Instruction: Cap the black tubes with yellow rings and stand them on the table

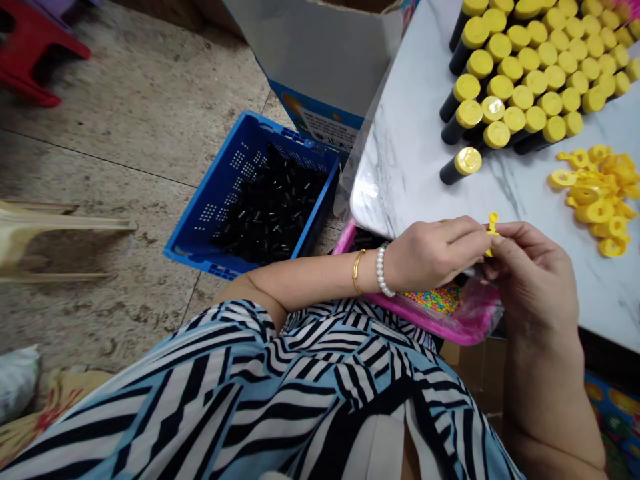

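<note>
A small yellow plastic piece [493, 222] with a loop on top sticks up between my two hands, over the table's edge. My left hand [434, 252], wearing a bead bracelet and a gold bangle at the wrist, has its fingers closed against the piece from the left. From the other side, my right hand [535, 263] pinches it between thumb and fingers. Whatever is below the piece is hidden by my fingers. Under my hands is a pink tray [457, 330] with small multicoloured beads [435, 300], partly covered by clear plastic.
Yellow-capped black tubes [523, 97] stand in rows on the marble-patterned table [400, 153], with one tube [461, 167] apart. Loose yellow parts [600, 193] are piled at right. A blue crate [240, 127] of black pieces and a cardboard box [325, 53] are on the left.
</note>
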`<state>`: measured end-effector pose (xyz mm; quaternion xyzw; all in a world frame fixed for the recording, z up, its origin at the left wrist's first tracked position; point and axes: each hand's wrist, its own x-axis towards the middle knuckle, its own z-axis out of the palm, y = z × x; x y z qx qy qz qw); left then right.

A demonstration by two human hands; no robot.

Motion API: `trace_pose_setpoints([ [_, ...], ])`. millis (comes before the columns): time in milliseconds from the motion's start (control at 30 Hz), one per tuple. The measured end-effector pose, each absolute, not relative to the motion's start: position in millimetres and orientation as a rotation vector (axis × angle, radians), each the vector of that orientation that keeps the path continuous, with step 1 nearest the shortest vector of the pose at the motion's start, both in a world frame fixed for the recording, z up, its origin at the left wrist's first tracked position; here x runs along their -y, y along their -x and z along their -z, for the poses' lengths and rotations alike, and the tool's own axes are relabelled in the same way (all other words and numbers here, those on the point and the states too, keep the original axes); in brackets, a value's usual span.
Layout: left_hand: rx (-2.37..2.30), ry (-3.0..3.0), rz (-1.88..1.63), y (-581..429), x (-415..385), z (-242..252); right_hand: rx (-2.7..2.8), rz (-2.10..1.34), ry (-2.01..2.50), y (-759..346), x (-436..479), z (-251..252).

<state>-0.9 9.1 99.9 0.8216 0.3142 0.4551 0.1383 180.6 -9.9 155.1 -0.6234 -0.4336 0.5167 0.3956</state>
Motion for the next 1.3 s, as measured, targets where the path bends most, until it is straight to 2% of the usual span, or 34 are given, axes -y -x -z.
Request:
trace_pose_setpoints([
  [200,-0.941,-2.201,-1.172,-2.1,-10.2,-109.1,1.014,-1.338,1.589,-181.8,11.8,-157.6],
  [467,-1.025,-2.084,-1.223,-6.8,-5.5,-109.0,0.987,-1.300,1.619,-176.0,11.5,-160.1],
  [900,-0.951,-2.175,-1.034,-2.3,-16.1,-115.4,1.013,-1.248,1.558,-166.3,14.3,-162.9],
  [1167,-1.012,-2.287,-0.977,-6.6,-16.0,-116.4,1.082,-0.969,1.673,-161.6,17.6,-165.7],
  [1300,-1.022,-2.291,-0.972,-6.1,-15.4,-117.6,1.148,-1.009,1.668,-162.6,18.6,-162.3],
])
